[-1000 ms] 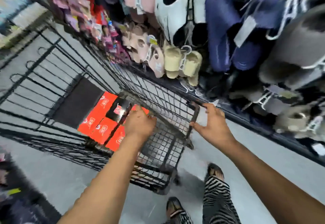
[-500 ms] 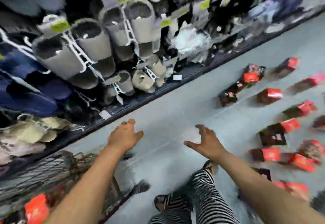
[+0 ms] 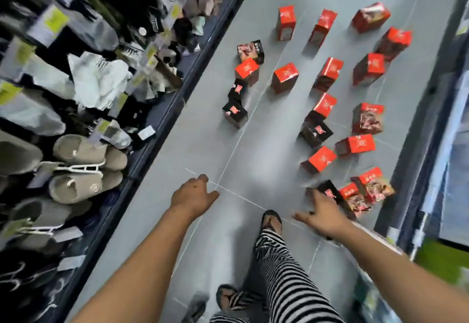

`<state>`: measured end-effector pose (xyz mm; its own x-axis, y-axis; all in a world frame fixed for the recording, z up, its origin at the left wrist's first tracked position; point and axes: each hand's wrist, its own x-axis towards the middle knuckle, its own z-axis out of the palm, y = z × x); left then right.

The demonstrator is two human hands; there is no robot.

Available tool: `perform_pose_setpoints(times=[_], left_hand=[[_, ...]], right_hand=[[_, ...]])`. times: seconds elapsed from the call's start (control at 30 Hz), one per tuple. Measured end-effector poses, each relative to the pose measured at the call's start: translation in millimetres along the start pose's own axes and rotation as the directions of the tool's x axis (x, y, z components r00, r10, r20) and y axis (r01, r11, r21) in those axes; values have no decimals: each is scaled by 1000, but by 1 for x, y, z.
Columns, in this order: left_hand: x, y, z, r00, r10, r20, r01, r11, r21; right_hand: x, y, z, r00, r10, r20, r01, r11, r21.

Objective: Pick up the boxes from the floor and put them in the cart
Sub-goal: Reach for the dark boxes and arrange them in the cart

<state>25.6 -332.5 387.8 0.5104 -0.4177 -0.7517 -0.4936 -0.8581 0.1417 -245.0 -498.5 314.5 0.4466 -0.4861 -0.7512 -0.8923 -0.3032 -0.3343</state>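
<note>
About twenty red and black boxes (image 3: pixel 284 77) sit scattered on the floor (image 3: pixel 203 145); cart out of view. Left hand (image 3: pixel 194 195) empty, fingers loose. Right hand (image 3: pixel 322 212) empty, spread, near the closest box. Judgement: most of the task remains.

Loose trousers (image 3: pixel 284 279) in a black-and-white zebra stripe, filling the frame around 6 o'clock. Open sandals with dark straps: front sandal (image 3: pixel 272 221) near centre, back sandal (image 3: pixel 228 297) at 6 o'clock. Arms are bare from the left hand (image 3: pixel 193 194) and right hand (image 3: pixel 323 214) back to the frame edge.
</note>
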Motion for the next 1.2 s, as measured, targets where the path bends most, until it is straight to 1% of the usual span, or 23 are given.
perform_pose_setpoints(times=[0.07,0.17,0.33,0.43,0.57,0.63,0.73,0.77,0.8,0.83,0.87,0.9,0.93,1.0,1.07,1.13,1.2], left_hand=[[26,20,2,1000,8,16,-8,999,36],[56,37,9,998,9,56,-14,997,78],[123,45,25,996,18,89,-36,978,204],[182,48,34,998,30,60,-44,967,250],[268,49,30,998,61,26,-66,948,311],[312,51,19,996,88,-14,-77,935,347],[381,52,3,986,140,-87,-101,929,356],[408,52,-1,982,142,-121,-98,944,316],[436,51,-4,981,115,-156,-79,972,222],[467,50,-7,979,69,-194,-52,995,90],[499,49,-9,973,11,-231,-24,998,-51],[530,45,-9,964,-36,-264,-6,988,-156],[559,41,-8,953,-61,-297,-2,979,-206],[611,30,-1,926,-61,-374,-32,971,-237],[653,24,4,896,-17,-443,-96,968,-232],[685,21,5,860,79,-505,-190,967,-172],[708,24,2,798,208,-565,-287,956,-55]], right_hand=[[24,25,1,999,33,-11,-33,999,22],[44,37,-3,998,51,-30,-50,998,40],[97,48,13,996,90,19,-91,987,133],[140,40,19,992,110,54,-117,980,162],[210,21,18,986,156,65,-167,959,228],[246,9,13,987,158,33,-162,956,245],[308,-16,4,989,135,-51,-122,970,209],[333,-27,3,990,114,-84,-95,975,198],[358,-40,3,990,84,-111,-60,978,200],[386,-53,4,988,41,-146,-10,978,210],[416,-66,7,983,-13,-184,52,977,208],[445,-79,11,972,-75,-221,118,975,188],[473,-92,16,959,-137,-250,177,973,148],[520,-114,28,921,-249,-300,277,959,55],[556,-130,35,876,-322,-358,333,942,-33],[581,-141,42,839,-372,-397,357,927,-116],[597,-153,49,812,-420,-404,364,907,-212]])
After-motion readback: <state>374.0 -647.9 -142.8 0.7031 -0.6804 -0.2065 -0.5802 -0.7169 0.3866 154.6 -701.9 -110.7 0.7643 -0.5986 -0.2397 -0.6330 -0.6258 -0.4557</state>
